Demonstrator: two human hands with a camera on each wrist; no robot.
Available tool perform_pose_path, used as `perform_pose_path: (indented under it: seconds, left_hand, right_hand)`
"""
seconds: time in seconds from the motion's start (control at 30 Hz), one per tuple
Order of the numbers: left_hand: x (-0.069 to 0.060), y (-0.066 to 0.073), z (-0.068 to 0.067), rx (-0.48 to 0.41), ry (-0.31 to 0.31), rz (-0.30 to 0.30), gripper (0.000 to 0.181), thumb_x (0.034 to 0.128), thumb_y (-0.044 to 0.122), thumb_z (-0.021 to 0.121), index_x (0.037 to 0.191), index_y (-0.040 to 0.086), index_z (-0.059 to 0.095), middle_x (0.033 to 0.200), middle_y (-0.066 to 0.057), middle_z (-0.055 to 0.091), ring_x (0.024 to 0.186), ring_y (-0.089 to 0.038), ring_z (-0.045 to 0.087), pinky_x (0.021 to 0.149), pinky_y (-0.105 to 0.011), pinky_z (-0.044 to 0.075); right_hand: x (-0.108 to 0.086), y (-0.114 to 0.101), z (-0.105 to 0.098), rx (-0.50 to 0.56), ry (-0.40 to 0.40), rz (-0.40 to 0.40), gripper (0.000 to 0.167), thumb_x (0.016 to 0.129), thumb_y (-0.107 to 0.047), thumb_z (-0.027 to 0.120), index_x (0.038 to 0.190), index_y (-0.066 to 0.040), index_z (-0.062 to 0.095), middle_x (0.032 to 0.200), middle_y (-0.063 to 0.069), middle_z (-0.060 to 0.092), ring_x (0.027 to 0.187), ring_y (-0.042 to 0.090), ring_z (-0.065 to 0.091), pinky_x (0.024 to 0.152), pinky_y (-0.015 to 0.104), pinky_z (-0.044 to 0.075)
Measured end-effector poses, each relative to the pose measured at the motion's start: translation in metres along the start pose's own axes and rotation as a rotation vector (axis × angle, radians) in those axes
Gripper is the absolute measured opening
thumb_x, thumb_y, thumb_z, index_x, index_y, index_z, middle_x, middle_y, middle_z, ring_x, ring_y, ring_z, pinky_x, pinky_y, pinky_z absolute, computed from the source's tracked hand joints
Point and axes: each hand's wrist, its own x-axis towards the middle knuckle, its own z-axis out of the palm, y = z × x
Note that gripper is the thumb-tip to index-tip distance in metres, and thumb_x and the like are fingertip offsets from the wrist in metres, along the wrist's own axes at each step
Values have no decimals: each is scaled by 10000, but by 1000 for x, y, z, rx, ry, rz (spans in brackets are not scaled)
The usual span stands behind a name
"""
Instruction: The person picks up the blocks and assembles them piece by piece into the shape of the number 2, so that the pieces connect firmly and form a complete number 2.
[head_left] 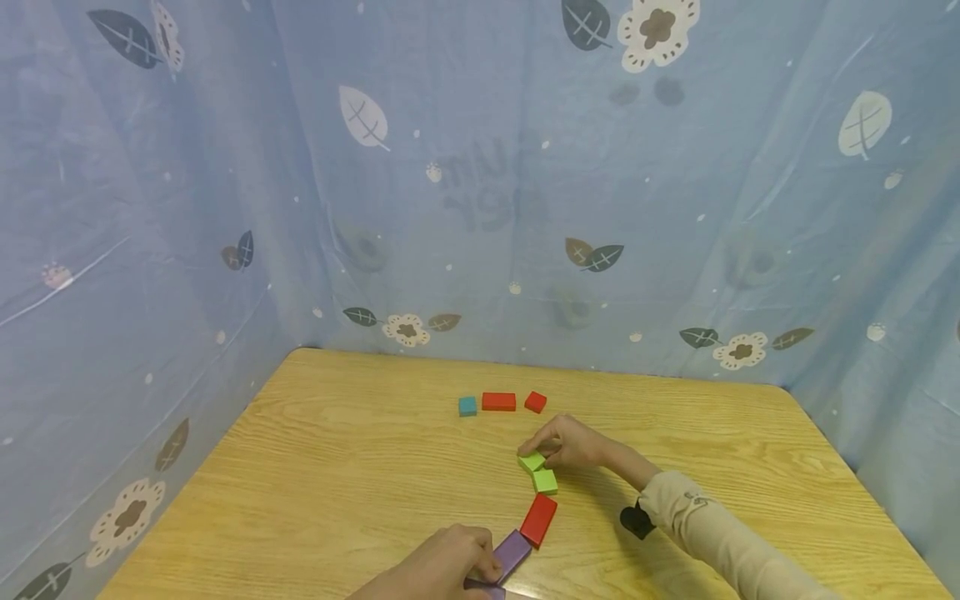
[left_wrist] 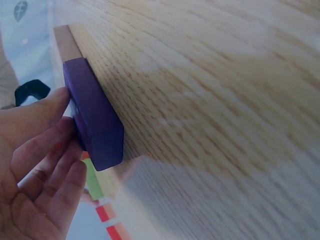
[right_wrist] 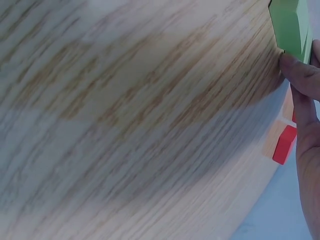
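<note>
Pinching far lime-green square block [head_left: 531, 462] between right hand's [head_left: 573, 442] thumb and fingers; gripping purple oblong block [left_wrist: 92, 107] near-side with curled left hand [head_left: 453, 562]. Likely aligning on wood-grain bench [head_left: 337, 475]; next calls for squaring, releasing.

On the blue curtain [head_left: 652, 175] beyond the right hand [head_left: 572, 442] and a little to its left, faint lettering [head_left: 492, 213] stands in two rows; the lower seems to include "er", the rest is too blurred. A mark [head_left: 696, 499] on the sleeve [head_left: 723, 529] behind that hand is too small to read.
</note>
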Motion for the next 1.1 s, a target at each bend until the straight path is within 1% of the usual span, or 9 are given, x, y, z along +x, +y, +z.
perform_pose_path:
  seconds: [0.17, 0.33, 0.57, 0.67, 0.73, 0.83, 0.93, 1.03, 1.1]
  left_hand:
    - [0, 0, 0, -22, 1, -8, 269, 791, 265, 785, 965, 61, 763, 860, 107, 636, 774, 70, 540, 632, -58, 417]
    - [0, 0, -1, -19, 11, 4, 278, 789, 281, 787, 954, 59, 765, 856, 106, 635, 776, 68, 540, 637, -56, 416]
    - [0, 0, -1, -18, 13, 5, 278, 788, 289, 786, 946, 61, 767, 858, 108, 638, 779, 68, 544, 639, -54, 415]
    - [0, 0, -2, -25, 13, 4, 290, 788, 294, 785, 953, 56, 764, 862, 108, 639, 785, 68, 544, 642, -53, 416]
    - [0, 1, -2, -19, 18, 12, 281, 787, 279, 786, 956, 56, 763, 863, 107, 638, 788, 69, 543, 642, -53, 415]
    - [-1, 1, -2, -15, 20, 12, 284, 782, 279, 789, 959, 59, 762, 861, 111, 634, 790, 68, 540, 645, -60, 416]
    - [-2, 1, -2, -20, 19, 2, 293, 775, 281, 793, 962, 58, 761, 855, 115, 630, 784, 68, 536, 642, -69, 422]
    - [-1, 1, -2, -29, 17, -5, 299, 770, 284, 795, 960, 55, 760, 853, 115, 630, 779, 70, 534, 643, -71, 425]
    - [-1, 1, -2, -32, 17, -6, 293, 772, 276, 795, 959, 53, 760, 853, 115, 630, 778, 71, 533, 642, -70, 425]
  right_hand:
    - [1, -1, 1, 27, 3, -4, 352, 768, 195, 653, 1073, 30, 712, 1127, 160, 673, 1118, 315, 597, 871, 332, 509]
    - [1, -5, 1, 28, 11, -1, 361, 757, 200, 656, 1067, 26, 717, 1128, 156, 673, 1114, 323, 598, 865, 360, 515]
    - [0, -3, -1, -10, 17, -4, 465, 737, 267, 594, 1115, 18, 700, 1185, 164, 647, 1127, 310, 592, 822, 300, 528]
    - [-2, -1, -9, 19, 39, -7, 411, 785, 241, 582, 1136, 50, 678, 1195, 199, 634, 1137, 342, 577, 830, 315, 526]
    - [-4, 0, -17, 87, 75, 15, 371, 817, 217, 576, 1160, 93, 644, 1215, 242, 609, 1155, 383, 551, 853, 355, 518]
    - [-6, 3, -28, 243, 172, 70, 379, 842, 178, 584, 1220, 157, 561, 1258, 315, 544, 1184, 447, 498, 902, 400, 485]
    - [-5, 6, -33, 410, 325, 136, 420, 858, 128, 604, 1270, 145, 523, 1297, 341, 495, 1213, 477, 452, 923, 371, 478]
    - [1, 10, -30, 489, 553, 182, 419, 874, 62, 631, 1277, 122, 532, 1294, 325, 508, 1208, 447, 477, 885, 289, 500]
    - [7, 12, -26, 508, 747, 226, 407, 866, 40, 657, 1249, 129, 553, 1258, 323, 538, 1148, 341, 572, 844, 232, 507]
